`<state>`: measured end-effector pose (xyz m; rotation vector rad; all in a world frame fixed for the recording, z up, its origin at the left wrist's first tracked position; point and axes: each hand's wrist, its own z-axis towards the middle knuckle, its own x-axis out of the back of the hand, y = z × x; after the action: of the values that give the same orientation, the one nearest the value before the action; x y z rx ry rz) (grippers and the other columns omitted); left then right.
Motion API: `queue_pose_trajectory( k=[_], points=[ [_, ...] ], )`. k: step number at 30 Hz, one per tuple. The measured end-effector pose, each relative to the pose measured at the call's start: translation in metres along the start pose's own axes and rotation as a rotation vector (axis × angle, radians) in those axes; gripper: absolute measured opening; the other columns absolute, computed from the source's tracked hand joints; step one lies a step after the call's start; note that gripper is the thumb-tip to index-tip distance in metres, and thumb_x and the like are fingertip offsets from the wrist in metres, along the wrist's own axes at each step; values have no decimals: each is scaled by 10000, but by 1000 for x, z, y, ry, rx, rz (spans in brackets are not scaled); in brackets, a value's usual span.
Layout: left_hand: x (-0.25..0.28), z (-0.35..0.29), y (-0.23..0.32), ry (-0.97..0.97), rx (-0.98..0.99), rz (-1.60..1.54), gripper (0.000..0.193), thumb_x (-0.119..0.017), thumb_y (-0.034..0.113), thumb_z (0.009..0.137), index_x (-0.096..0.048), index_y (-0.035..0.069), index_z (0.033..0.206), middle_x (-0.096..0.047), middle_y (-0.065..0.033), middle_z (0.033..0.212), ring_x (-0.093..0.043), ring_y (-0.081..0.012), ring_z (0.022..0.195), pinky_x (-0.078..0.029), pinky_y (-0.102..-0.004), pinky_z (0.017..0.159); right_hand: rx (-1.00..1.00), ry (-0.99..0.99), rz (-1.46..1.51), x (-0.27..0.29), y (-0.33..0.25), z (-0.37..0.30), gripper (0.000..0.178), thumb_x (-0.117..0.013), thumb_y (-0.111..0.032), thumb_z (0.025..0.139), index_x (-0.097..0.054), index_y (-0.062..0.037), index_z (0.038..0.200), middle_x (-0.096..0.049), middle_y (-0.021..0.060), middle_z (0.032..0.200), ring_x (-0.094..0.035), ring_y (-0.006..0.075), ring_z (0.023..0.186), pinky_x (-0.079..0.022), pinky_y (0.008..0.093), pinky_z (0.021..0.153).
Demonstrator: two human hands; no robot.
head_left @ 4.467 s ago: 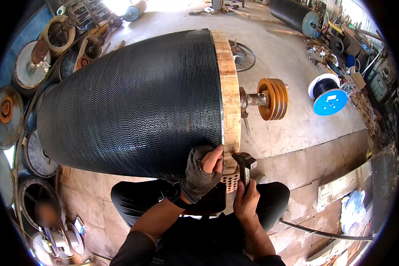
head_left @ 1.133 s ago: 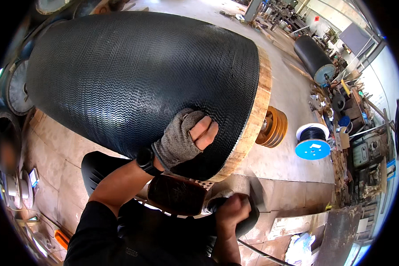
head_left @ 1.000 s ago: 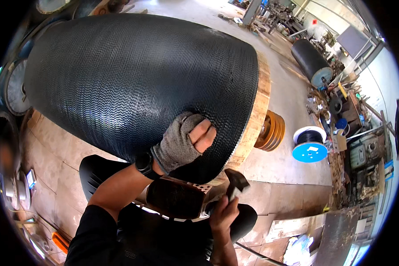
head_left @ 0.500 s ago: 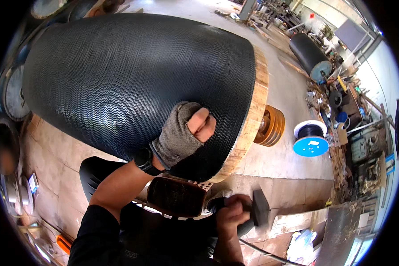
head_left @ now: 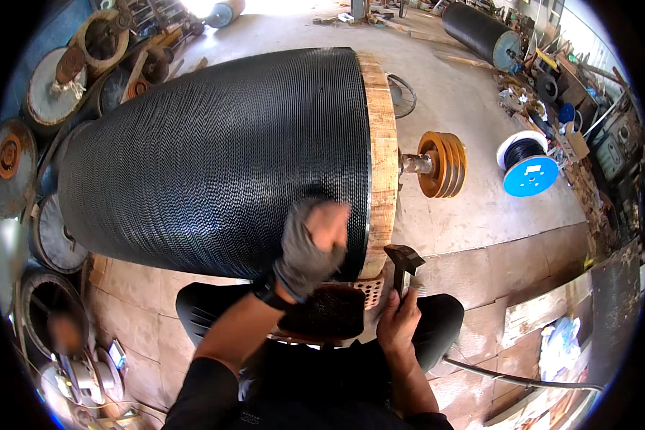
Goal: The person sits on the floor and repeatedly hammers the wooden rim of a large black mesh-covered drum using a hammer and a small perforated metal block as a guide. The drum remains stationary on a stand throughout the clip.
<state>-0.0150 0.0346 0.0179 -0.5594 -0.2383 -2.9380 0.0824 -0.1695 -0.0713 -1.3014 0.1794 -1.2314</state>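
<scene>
A large black roller [head_left: 215, 158] lies across in front of me, its surface covered in fine ribbed rows. Its right end is a pale wooden ring [head_left: 381, 165]. My left hand [head_left: 314, 240], in a grey fingerless glove, rests at the near right part of the black surface. Its fingers are curled and a little blurred; whatever they pinch is hidden. Lower right, beside the wooden ring, my right hand [head_left: 400, 319] grips a hammer [head_left: 405, 264] by its handle, head up. Under my left wrist sits a dark brown tray [head_left: 322, 315], its contents too dark to make out.
A yellow grooved pulley [head_left: 443, 165] sits on the roller's shaft [head_left: 414, 164]. Farther right stands a blue-ended cable spool [head_left: 530, 175]. Round drums [head_left: 57, 86] line the left side. Another black roller [head_left: 480, 34] lies far right. A dark hose [head_left: 523, 380] crosses the floor near my right knee.
The view has shifted, showing more of the left side. My right hand has raised the hammer beside the wooden ring; its head is now sharp. My left hand stays on the roller, fingers curled.
</scene>
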Motion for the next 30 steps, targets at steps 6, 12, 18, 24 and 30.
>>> queue_pose_trajectory(
  k=[6,12,18,24,30],
  points=[
    [-20,-40,38,-158,192,-141,427,-680,-59,813,-607,26,1225,-672,-83,925,-646,-269,846,-506,-390,757,-17,-62,80,4,2,6,181,-604,-103,978,-519,25,1074,-629,256,755,-641,453,665,-487,460,546],
    [-12,-19,39,-289,232,-78,543,-689,-71,757,-588,30,1281,-648,-65,896,-627,-252,816,-498,-388,728,-16,-81,83,0,7,7,183,-601,-110,979,-520,21,1078,-625,251,749,-643,451,664,-492,457,550],
    [-26,-4,50,-298,323,-96,723,-722,-23,696,-448,10,1364,-601,-55,868,-592,-240,771,-451,-414,750,51,-48,129,2,-4,15,185,-598,-107,972,-515,20,1079,-613,247,724,-631,472,651,-492,472,547],
    [-37,-12,47,-284,375,-54,735,-701,-22,709,-422,1,1389,-600,-87,877,-584,-271,791,-447,-420,763,60,-107,22,8,-15,28,178,-573,-120,963,-511,27,1041,-602,257,693,-616,492,635,-488,508,535],
    [-31,-7,52,-313,362,9,795,-717,-6,722,-370,-11,1438,-612,-118,961,-585,-294,874,-455,-443,797,30,-134,-56,12,-19,27,157,-552,-116,966,-506,25,1017,-603,276,702,-620,500,643,-497,502,535]
  ],
)
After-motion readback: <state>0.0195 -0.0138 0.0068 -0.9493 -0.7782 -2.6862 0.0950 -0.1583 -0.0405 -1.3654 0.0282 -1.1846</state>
